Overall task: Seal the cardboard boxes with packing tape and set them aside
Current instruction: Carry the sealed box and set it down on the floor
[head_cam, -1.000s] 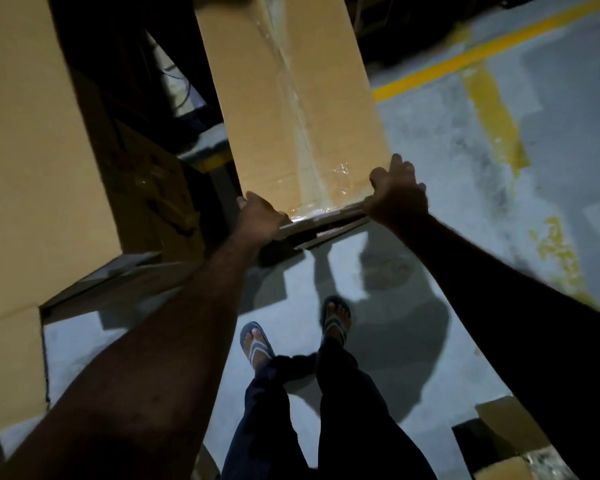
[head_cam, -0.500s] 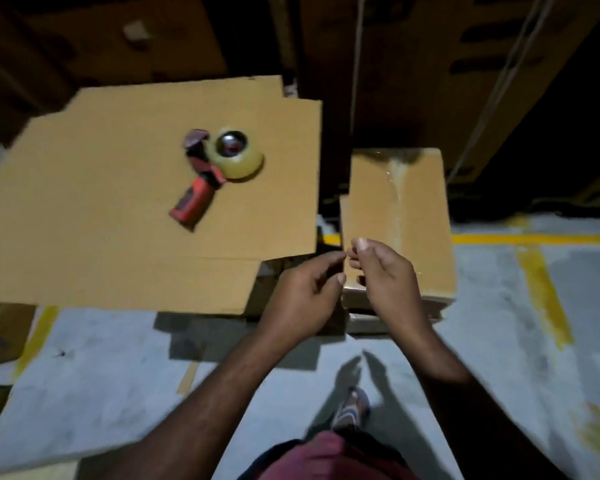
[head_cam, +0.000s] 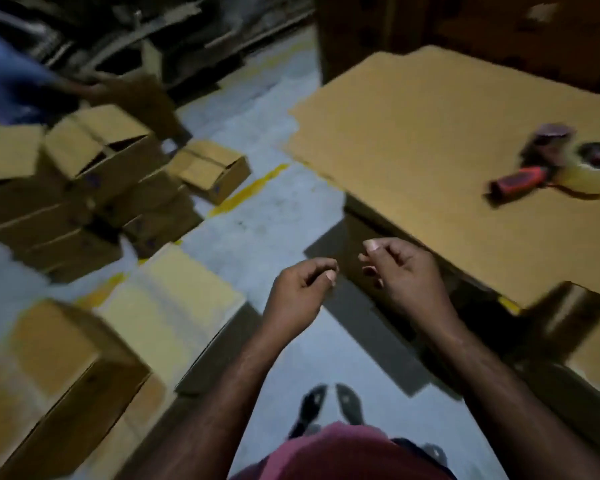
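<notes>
Boxes [head_cam: 94, 174] swing into view at left, sealed one gone, both my left hand [head_cam: 300, 289] and right hand [head_cam: 404, 271] loosely curled, empty — next box due.

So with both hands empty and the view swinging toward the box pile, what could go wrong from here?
1. The tape dispenser lies on the cardboard sheet, away from the left hand and right hand, so the next box may be picked up with the tool out of reach.
2. Open-flapped boxes are stacked loosely; pulling one might topple others.
3. Flat cardboard lies on the floor by the feet, a possible slip.
</notes>
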Motion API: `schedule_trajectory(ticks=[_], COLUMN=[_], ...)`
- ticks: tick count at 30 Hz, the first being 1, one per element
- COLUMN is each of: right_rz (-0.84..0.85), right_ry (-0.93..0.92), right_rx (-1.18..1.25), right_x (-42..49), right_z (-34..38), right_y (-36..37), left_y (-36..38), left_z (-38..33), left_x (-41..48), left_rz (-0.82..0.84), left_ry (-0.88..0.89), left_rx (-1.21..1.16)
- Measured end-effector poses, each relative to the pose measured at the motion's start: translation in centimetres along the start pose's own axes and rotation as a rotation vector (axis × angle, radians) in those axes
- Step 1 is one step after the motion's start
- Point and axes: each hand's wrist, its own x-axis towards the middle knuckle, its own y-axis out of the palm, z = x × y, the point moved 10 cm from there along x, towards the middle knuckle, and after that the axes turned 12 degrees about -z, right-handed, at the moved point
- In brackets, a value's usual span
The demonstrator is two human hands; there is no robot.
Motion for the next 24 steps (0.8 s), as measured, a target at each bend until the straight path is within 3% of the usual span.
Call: schedule_trajectory(ticks=[6,12,18,24], right_rz=[0.418,0.655,0.816,0.888], right_ry=[0.021,-0.023,-0.009,0.101], right_rx=[-0.099,-0.274,-0.507,-0.726], right_x=[-5.4,-9.5,-9.4,-6.4], right_z=[0.8,-0.6,-7.5,-17.0], right_y=[20.3,33.3,43.0,50.6], left_y=[-17.6,-27.5,-30.6,-31.5], left_z=[11.3,21.7,30.5,37.0], left_x=[-1.5,-4.1,-3.9,-1.1], left_rz=[-0.375,-0.651,-0.754,-0.698], left_ry=[-0.282,-0.481,-0.685,-0.948], left_rx=[-0.073,-0.065,-0.026,0.046])
